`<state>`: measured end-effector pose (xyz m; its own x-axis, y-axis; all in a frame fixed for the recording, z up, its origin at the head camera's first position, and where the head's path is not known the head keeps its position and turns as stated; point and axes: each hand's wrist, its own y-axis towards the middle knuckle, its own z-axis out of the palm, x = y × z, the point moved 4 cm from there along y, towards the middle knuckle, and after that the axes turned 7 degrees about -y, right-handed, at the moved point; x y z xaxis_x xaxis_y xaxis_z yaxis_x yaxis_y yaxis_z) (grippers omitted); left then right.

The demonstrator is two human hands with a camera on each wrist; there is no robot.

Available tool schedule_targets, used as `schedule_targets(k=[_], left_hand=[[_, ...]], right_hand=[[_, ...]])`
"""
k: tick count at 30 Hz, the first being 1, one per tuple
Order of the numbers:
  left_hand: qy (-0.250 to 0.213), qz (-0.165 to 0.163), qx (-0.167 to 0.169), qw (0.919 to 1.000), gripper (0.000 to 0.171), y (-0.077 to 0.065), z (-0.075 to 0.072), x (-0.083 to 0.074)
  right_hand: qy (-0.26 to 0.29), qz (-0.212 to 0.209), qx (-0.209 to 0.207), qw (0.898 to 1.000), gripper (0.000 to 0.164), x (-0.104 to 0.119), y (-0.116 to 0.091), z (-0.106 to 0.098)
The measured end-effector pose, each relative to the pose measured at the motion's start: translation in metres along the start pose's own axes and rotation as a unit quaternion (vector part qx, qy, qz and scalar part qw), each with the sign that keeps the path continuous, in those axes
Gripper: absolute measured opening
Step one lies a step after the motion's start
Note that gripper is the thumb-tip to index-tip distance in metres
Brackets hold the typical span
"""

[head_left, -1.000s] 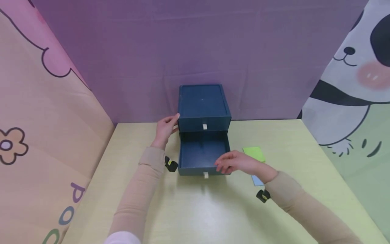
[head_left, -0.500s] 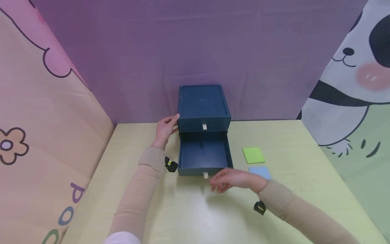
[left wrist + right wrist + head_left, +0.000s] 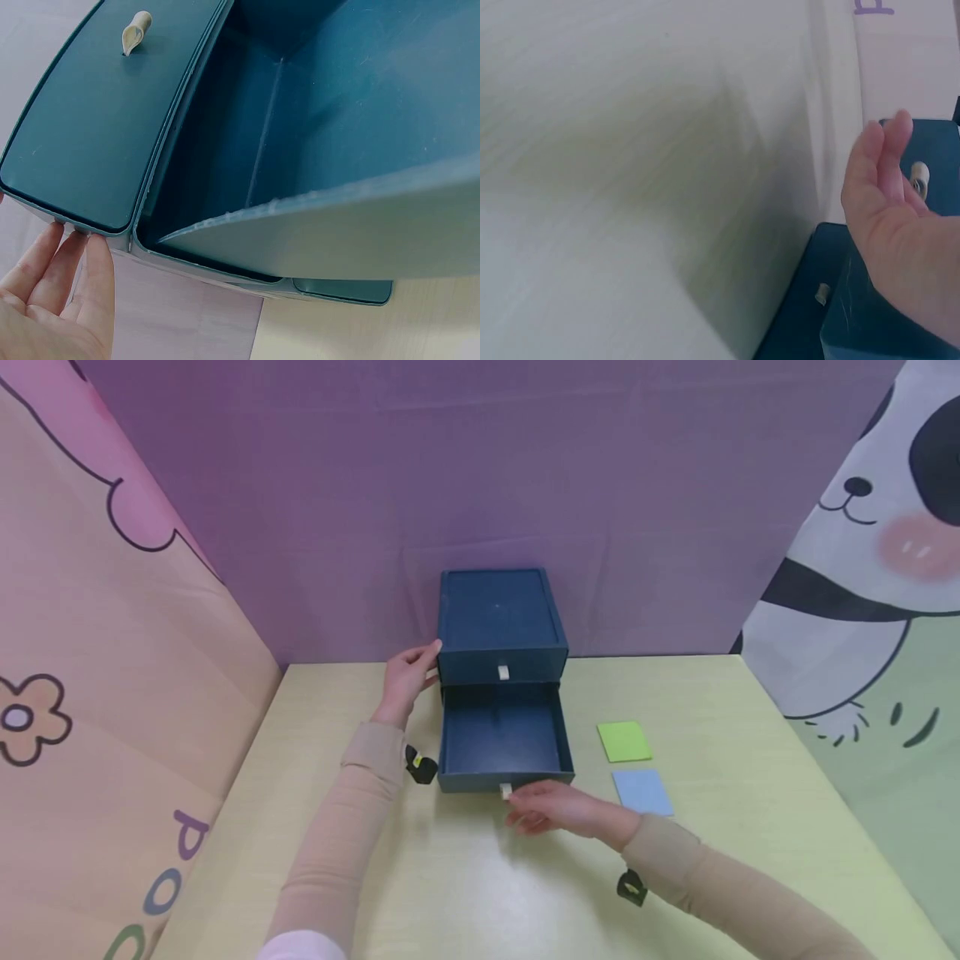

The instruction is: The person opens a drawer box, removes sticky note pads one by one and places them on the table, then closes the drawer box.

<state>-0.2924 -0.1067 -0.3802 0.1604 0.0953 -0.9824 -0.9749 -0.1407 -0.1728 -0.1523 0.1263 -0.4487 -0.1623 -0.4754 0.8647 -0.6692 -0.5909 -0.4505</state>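
Observation:
A dark blue drawer cabinet (image 3: 498, 610) stands against the back wall with its top drawer closed. Below it, a drawer (image 3: 498, 731) is pulled out, with nothing seen inside. My left hand (image 3: 407, 677) rests at the cabinet's left side; its fairly straight fingertips touch the side edge in the left wrist view. My right hand (image 3: 558, 808) is just in front of the pulled-out drawer, its loosely bent fingers beside the pale pull tab (image 3: 506, 791). Whether they touch the tab is hard to see. In the right wrist view the fingers (image 3: 862, 161) overlap a blue drawer front.
A green square pad (image 3: 625, 742) and a blue square pad (image 3: 642, 792) lie on the pale table (image 3: 450, 893) right of the cabinet. A purple cloth (image 3: 375, 485) hangs behind; printed panels flank both sides. Another closed drawer front (image 3: 345, 290) shows in the left wrist view.
My right hand has moved from above the drawer's right front corner down and left to its pull tab, uncovering the pads. The left hand and the drawer have stayed put.

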Motion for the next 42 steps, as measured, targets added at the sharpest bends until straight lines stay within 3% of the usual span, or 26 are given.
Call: schedule_targets(k=[15, 22, 42], left_hand=[[-0.001, 0.002, -0.003, 1.0000, 0.049, 0.002, 0.000, 0.003], [-0.006, 0.001, -0.007, 1.0000, 0.047, 0.001, 0.000, 0.003], [0.000, 0.003, -0.011, 0.9999, 0.048, 0.001, -0.001, 0.000]], right_hand=[[0.055, -0.015, -0.106, 0.993, 0.038, -0.008, 0.011, 0.008], [0.024, -0.028, -0.157, 0.987, 0.034, -0.006, 0.011, 0.011], [-0.020, -0.033, -0.208, 0.977, 0.030, -0.001, 0.014, 0.007]])
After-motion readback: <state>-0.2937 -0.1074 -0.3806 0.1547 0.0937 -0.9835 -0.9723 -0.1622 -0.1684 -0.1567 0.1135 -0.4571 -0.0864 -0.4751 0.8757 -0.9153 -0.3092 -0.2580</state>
